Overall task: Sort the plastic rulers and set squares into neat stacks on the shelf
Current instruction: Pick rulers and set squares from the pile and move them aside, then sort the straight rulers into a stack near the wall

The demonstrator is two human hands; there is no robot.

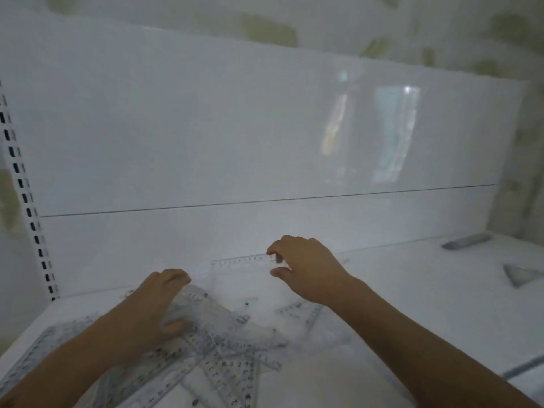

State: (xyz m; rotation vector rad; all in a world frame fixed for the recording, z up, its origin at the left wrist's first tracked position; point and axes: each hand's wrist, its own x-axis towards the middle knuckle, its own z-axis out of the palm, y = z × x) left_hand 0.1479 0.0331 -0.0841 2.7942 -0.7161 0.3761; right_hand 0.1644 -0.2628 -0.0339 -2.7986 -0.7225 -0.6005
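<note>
Rulers and set squares lie in a big messy pile (206, 346) on the white shelf (397, 313), at the front left part of it. They are see-through plastic with small dark marks and numbers, and they cross over each other every which way.

Behind the shelf stands a shiny white back wall (235, 136) with one thin dark line running across it. On the far left is a white post with a row of dark slots (25, 195).

Both bare arms reach forward from the bottom of the view. The left hand (160, 304) lies on top of the pile, palm down. Its fingers bend over the far edge of a ruler and the thumb presses on the plastic near the middle of the pile. It looks like a grip, but the picture is blurry there.

The right hand (306, 267) is farther back and a little higher. Its fingers and thumb are curled and pinch the right end of one clear ruler (244, 262), which lies flat near the back wall. The two hands are apart.

Off to the right, well away from the pile, sits a small clear triangle (522, 275). Behind it, near the back wall, is a grey flat stack (466, 241), too blurry to tell what is in it
</note>
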